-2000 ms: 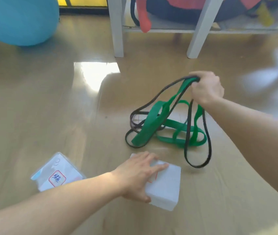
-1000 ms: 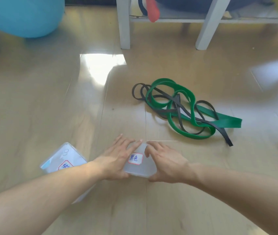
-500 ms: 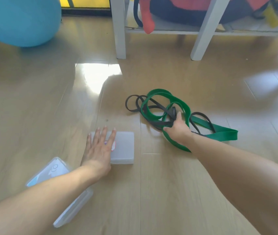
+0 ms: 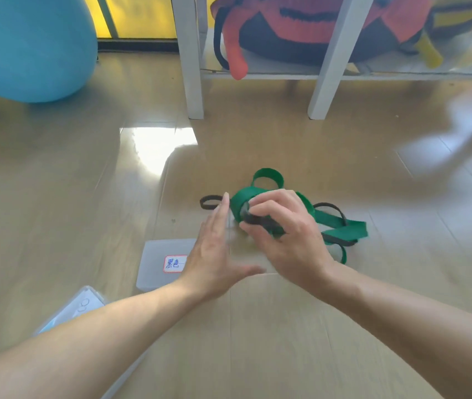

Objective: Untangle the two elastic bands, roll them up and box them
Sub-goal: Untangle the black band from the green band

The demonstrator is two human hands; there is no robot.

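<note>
Your right hand (image 4: 283, 234) has its fingers curled round a bunch of the tangle, gripping both the green band (image 4: 341, 228) and the black band (image 4: 329, 207) where they cross, lifted a bit off the floor (image 4: 56, 203). Rest of both bands trails on the floor behind & to the right of that hand, still knotted together: one green loop (image 4: 267, 175) stands up at the far side, one black loop (image 4: 210, 202) pokes out on the left.

Your left hand (image 4: 214, 251) is flat, fingers straight and together, thumb out, holding nothing; fingertips just beside the bunch, whether touching I can't tell (motion blur).

Frosted box w/ red-framed label (image 4: 160, 263) lies on the floor under/left of your left wrist, lid side up. Second clear box (image 4: 82, 306) sits nearer you, partly hidden by your left forearm.

Far side of the floor: blue ball (image 4: 27, 47) at far-left corner, white shelf legs (image 4: 191, 67) mid-back, red-black bag (image 4: 286, 27) on the low shelf.
</note>
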